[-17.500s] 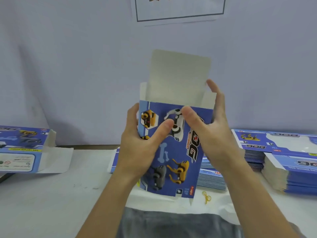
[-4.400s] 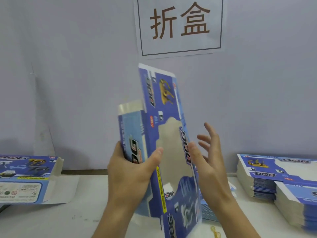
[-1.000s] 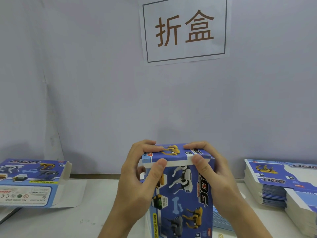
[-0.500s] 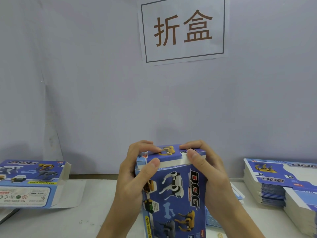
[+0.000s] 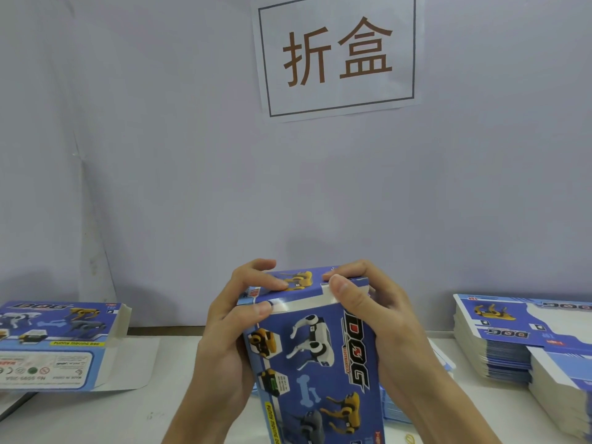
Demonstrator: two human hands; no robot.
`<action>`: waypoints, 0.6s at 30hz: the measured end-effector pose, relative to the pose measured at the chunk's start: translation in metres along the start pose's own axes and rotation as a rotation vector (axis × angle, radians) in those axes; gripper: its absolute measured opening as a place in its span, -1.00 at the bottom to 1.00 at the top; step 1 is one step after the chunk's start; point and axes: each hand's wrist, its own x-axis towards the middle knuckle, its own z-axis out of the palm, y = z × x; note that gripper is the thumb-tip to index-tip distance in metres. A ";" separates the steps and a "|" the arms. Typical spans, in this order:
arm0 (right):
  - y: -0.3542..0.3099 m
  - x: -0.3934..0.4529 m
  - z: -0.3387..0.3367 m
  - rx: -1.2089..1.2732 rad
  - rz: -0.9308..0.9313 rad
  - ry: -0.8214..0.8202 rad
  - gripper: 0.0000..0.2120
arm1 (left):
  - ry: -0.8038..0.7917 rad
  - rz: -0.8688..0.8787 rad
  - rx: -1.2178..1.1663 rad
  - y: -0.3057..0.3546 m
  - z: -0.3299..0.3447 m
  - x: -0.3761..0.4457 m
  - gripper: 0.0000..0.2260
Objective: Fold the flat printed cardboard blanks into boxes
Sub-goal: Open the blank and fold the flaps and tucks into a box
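Box in hand (image 5: 312, 357): upright, blue, robot dogs printed, top flap nearly down; inside hidden.
Left hand (image 5: 229, 328): clasping box's left top corner.
Right hand (image 5: 381, 318): curled over right top edge.
Finished box (image 5: 61, 344): one, far left, end open.
Flat blanks (image 5: 499, 341): two stacks, right.
Sign (image 5: 336, 52): on wall.

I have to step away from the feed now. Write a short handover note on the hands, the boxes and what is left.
Left hand and right hand: both have a grip on the upright box, fingers on its top flap, thumbs at the front edge.
Flap is folded over, white tuck strip showing: not fully closed.
One box lies at left, end open.
Flat blanks stacked at right.
Left: tuck the flap, then fold the stack.
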 end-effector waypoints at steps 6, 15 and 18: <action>-0.002 0.000 0.002 0.005 -0.007 -0.036 -0.73 | 0.064 0.031 0.013 0.000 0.005 0.001 -0.84; 0.000 -0.001 -0.009 0.042 0.045 -0.149 -0.71 | 0.047 0.042 0.009 -0.008 -0.001 0.004 -0.92; 0.002 -0.004 -0.017 0.073 0.025 -0.216 -0.44 | -0.015 0.043 0.028 -0.004 -0.001 0.003 -0.70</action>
